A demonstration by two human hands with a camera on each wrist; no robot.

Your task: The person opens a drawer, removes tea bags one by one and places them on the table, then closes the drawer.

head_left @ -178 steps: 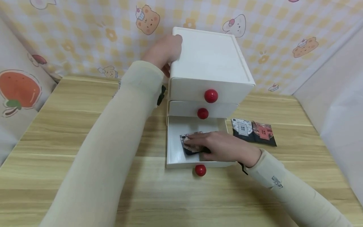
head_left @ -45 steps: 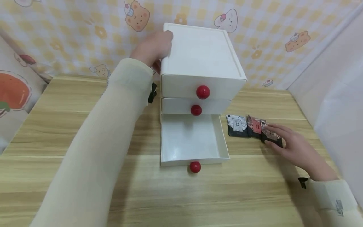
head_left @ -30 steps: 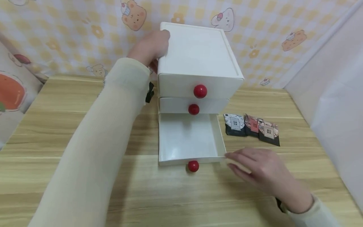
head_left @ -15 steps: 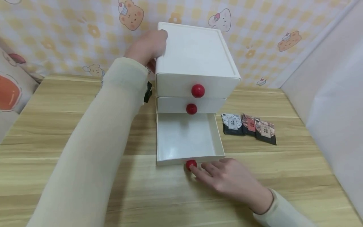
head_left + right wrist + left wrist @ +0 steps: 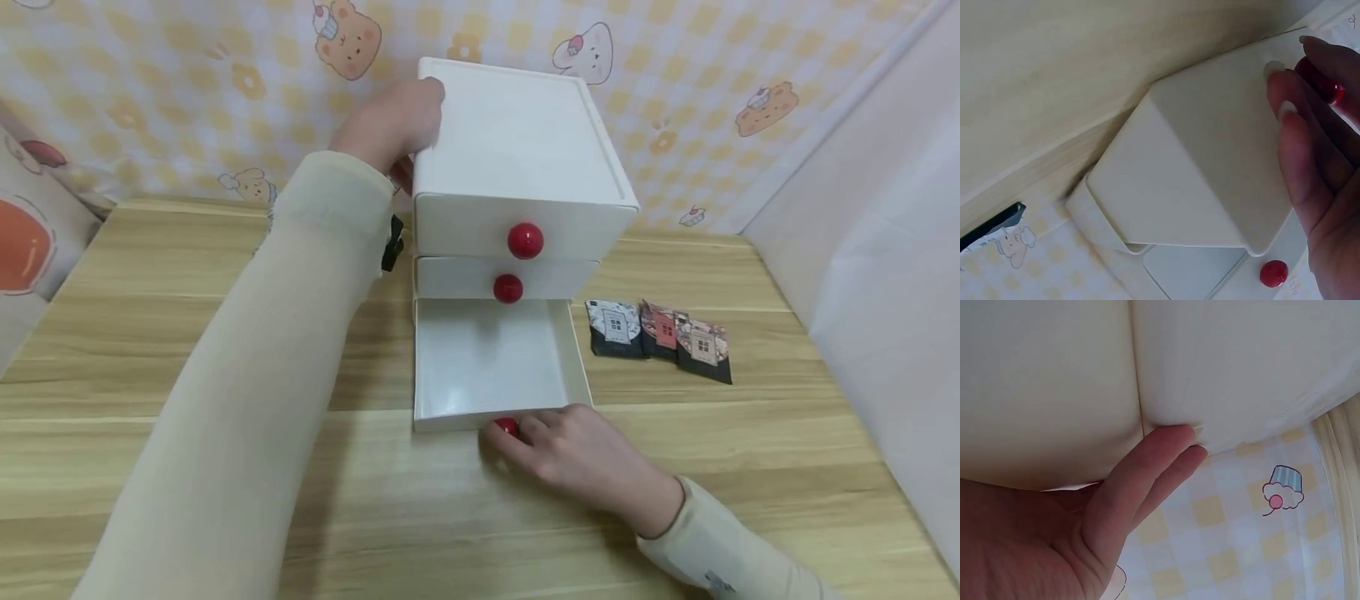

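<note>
A white three-tier drawer cabinet [image 5: 517, 133] stands at the back of the table, its bottom drawer [image 5: 487, 367] pulled out and bare inside. My left hand [image 5: 393, 121] holds the cabinet's rear left corner; the left wrist view shows fingers [image 5: 1141, 475] bent against its wall across a seam. My right hand [image 5: 588, 458] pinches the bottom drawer's red knob [image 5: 507, 426] between thumb and fingers, and the right wrist view has that knob [image 5: 1319, 81] partly covered by them. Three small dark packets, white-labelled [image 5: 615, 328], red-labelled [image 5: 662, 330] and beige-labelled [image 5: 703, 347], lie right of the drawer.
The upper two drawers are closed, with red knobs [image 5: 526, 241] jutting forward. A checked cloth wall [image 5: 247, 125] rises behind the cabinet, and a white side wall [image 5: 877, 250] borders the wooden table [image 5: 420, 533] on the right.
My right hand has taken a packet out of the bottom drawer and laid it beside the other two. It has since moved left onto the knob, and the drawer front sits slightly further in.
</note>
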